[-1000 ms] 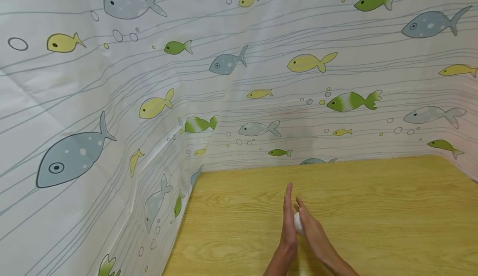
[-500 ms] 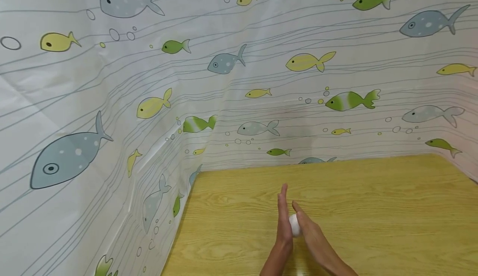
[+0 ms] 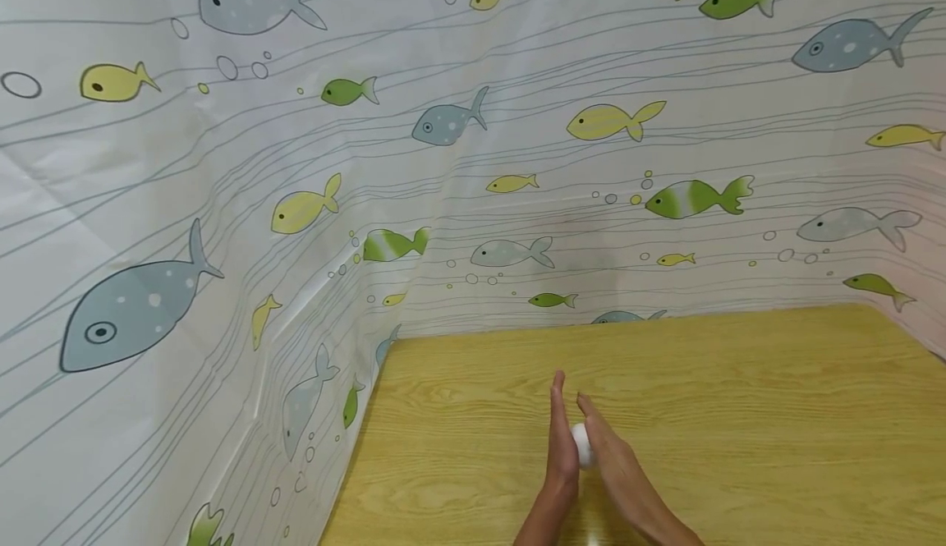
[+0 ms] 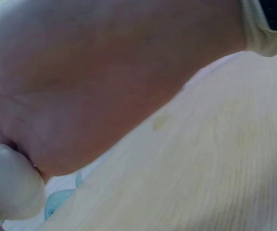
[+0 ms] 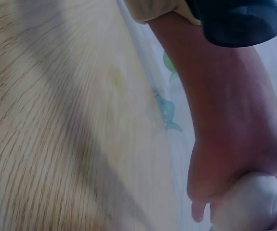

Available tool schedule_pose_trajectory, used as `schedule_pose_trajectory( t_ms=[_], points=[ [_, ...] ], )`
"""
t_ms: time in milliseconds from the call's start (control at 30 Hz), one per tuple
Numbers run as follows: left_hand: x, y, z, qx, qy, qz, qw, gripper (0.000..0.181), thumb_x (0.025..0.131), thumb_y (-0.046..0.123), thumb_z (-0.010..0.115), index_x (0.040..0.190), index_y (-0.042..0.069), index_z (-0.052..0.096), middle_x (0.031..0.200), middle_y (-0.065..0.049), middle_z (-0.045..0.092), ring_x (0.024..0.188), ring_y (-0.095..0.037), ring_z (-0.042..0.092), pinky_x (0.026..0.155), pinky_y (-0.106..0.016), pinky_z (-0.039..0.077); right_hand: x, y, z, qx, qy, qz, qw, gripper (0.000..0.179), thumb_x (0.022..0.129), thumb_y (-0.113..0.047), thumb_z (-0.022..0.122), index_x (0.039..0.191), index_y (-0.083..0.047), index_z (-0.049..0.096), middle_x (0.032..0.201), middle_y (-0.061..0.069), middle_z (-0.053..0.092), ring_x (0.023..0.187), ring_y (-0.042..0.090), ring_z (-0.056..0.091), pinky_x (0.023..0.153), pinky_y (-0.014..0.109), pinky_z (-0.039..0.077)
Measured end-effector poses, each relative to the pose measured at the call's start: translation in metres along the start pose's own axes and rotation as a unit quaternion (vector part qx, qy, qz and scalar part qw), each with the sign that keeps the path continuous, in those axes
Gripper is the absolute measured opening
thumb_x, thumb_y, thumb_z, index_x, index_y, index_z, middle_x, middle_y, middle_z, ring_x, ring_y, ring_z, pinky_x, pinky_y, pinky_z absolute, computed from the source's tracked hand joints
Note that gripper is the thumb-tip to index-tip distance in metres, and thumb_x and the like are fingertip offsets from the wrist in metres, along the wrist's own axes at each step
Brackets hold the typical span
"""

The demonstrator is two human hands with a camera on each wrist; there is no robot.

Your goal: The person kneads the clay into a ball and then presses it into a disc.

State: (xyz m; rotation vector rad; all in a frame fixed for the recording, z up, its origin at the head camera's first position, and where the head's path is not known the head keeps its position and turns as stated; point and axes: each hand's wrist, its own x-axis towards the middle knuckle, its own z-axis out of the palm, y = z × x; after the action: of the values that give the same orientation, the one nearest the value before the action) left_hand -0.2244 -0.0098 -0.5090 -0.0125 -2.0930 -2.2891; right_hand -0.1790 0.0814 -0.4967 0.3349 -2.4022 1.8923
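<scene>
A smooth white lump, like soft clay or dough [image 3: 582,446], is held between my two palms above the table. My left hand [image 3: 563,447] stands on edge with its fingers straight and pointing away from me. On the other side of the lump, my right hand [image 3: 612,454] leans in, its fingers also extended. In the left wrist view the rounded lump [image 4: 10,185] touches the left palm. The right wrist view has the lump [image 5: 251,207] against the right palm, with part of it cut off by the frame's lower edge.
Beneath the hands lies a yellow wood-grain tabletop [image 3: 739,415]. White sheeting printed with fish [image 3: 517,201] rises along its back and left sides, and also at the right edge.
Both hands have shifted slightly left with the lump. The left fingertips have drawn back a little toward me, and more of the lump shows between the palms.
</scene>
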Motion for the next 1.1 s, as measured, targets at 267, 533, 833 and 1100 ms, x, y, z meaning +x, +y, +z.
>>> schedule_pose_trajectory(
  t_ms=[267,533,833,1100],
  points=[
    [-0.004,-0.002,0.005,0.000,-0.010,0.004,0.9999,0.062,0.112,0.044,0.018,0.163,0.009,0.027,0.172,-0.020,0.019,0.160,-0.047,0.009,0.126,-0.069,0.006,0.003,0.000,0.000,0.011,0.017,-0.009,0.9997,0.056,0.114,-0.032,0.024,0.163,-0.003,0.024,0.170,0.021,0.024,0.158,0.043,0.016,0.102,-0.008,0.010],
    [-0.006,-0.004,0.008,-0.003,-0.033,0.023,0.9992,0.062,0.113,0.041,0.016,0.163,0.005,0.024,0.171,-0.021,0.021,0.160,-0.044,0.014,0.129,-0.062,0.012,0.006,0.006,-0.004,-0.017,0.055,-0.026,0.9980,0.052,0.114,-0.028,0.026,0.160,-0.003,0.032,0.167,0.020,0.032,0.154,0.042,0.026,0.106,-0.003,0.016],
    [-0.006,-0.010,-0.003,0.024,-0.028,0.005,0.9993,0.062,0.113,0.044,0.016,0.164,0.009,0.024,0.170,-0.018,0.027,0.159,-0.046,0.016,0.126,-0.070,0.009,0.014,0.017,-0.009,-0.055,0.074,-0.031,0.9953,0.054,0.113,-0.027,0.037,0.160,-0.002,0.028,0.161,0.033,0.035,0.144,0.056,0.040,0.108,0.072,0.041],
    [-0.008,-0.017,-0.012,0.086,-0.020,0.004,0.9961,0.060,0.113,0.040,0.025,0.161,0.004,0.029,0.168,-0.023,0.028,0.155,-0.050,0.023,0.121,-0.073,0.020,0.020,0.041,-0.020,-0.111,0.108,-0.040,0.9871,0.066,0.100,-0.015,0.065,0.157,-0.004,0.033,0.155,0.032,0.040,0.132,0.054,0.051,0.067,0.021,0.052]
  ],
)
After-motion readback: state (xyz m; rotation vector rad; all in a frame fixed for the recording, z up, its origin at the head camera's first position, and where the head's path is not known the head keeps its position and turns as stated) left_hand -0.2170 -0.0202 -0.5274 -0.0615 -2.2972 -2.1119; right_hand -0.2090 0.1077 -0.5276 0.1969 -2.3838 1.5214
